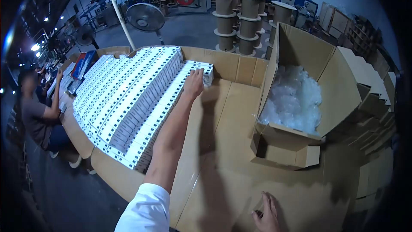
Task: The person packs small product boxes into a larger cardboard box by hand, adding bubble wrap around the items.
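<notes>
My left hand [194, 85] reaches to the far end of the lower row of small white boxes [182, 87]. Its fingers are bent down and closed on a small white box [207, 76] at the end of that row; the fingertips are partly hidden. Beside this row rises a taller block of packed white boxes [128, 81] with dark printed squares on top. At the bottom edge my right hand [267, 217] is held low over the cardboard surface, thumb and fingers apart, with nothing in it.
On the right, a large open carton [343, 83] holds clear plastic bags [292, 99]. A small open cardboard box [279, 148] sits before it. Cardboard walls [244, 68] edge the table. Beyond stand cable spools [225, 21] and a fan [145, 17]. A person [38, 111] works at left.
</notes>
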`<state>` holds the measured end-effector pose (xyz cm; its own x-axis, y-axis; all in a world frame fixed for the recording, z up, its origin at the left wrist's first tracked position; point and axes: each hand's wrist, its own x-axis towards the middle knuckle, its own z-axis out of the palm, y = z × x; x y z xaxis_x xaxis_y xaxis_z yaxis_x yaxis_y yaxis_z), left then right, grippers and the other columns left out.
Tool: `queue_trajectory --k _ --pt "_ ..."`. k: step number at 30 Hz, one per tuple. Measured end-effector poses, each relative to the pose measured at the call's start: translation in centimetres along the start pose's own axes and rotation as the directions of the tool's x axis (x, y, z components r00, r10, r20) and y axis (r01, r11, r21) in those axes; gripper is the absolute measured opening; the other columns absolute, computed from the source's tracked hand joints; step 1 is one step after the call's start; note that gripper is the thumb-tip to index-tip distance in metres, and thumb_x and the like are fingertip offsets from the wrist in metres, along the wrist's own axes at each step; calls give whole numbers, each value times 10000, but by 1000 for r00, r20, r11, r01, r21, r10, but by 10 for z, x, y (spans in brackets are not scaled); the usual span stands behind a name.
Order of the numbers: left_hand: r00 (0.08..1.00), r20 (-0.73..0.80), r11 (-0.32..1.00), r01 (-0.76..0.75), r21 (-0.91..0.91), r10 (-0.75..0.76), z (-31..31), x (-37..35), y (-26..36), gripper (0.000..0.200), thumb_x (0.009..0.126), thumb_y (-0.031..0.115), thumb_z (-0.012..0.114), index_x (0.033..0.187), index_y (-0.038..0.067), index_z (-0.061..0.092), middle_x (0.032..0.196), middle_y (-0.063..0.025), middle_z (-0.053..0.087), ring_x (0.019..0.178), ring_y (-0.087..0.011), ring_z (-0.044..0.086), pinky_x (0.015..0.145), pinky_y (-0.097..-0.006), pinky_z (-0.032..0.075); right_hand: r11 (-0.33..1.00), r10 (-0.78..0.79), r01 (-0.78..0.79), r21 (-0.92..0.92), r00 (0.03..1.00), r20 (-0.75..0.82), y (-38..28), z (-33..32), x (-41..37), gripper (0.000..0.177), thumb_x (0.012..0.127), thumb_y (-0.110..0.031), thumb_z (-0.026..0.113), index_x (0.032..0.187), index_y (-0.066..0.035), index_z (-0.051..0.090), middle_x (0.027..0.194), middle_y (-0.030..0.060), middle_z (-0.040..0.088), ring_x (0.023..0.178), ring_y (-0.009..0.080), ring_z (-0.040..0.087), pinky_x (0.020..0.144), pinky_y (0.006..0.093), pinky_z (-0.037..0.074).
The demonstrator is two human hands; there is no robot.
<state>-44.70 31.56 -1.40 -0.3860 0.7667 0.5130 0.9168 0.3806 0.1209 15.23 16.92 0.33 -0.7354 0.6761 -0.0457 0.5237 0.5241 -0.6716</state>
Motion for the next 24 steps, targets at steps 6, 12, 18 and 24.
queue_trajectory --k 6,12,18,24 --pt "997 -60 990 -31 137 39 7 -4 0 375 863 56 566 1233 96 608 1169 -122 590 1084 -329 577 892 -465 508 1000 23 -23 0 998 50 -3 2 16 713 898 -136 675 1526 -110 338 1482 280 380 1343 457 405 1013 464 475" --pt "963 -266 993 -62 -104 32 -37 -59 44 353 729 9 736 1065 73 651 1166 -135 564 1082 -331 565 905 -444 479 950 179 -226 214 960 217 -50 -19 55 697 857 -172 729 1458 -17 413 1423 259 481 1328 411 481 1065 473 433" --pt "954 -261 784 -50 -619 -146 -100 -201 148 430 691 -92 760 1065 68 620 1216 -162 571 1122 -392 599 883 -469 529 695 63 -50 717 998 9 -82 7 114 845 930 -112 685 1581 -91 147 1357 211 533 1171 249 600 932 375 544" --pt "988 -100 708 10 -706 -114 -173 -316 257 368 643 -85 787 935 16 588 1157 -175 581 1085 -348 602 872 -410 534 758 116 85 647 958 -263 -65 36 97 594 967 -135 651 1470 -28 352 1028 121 624 853 123 621 631 264 561"
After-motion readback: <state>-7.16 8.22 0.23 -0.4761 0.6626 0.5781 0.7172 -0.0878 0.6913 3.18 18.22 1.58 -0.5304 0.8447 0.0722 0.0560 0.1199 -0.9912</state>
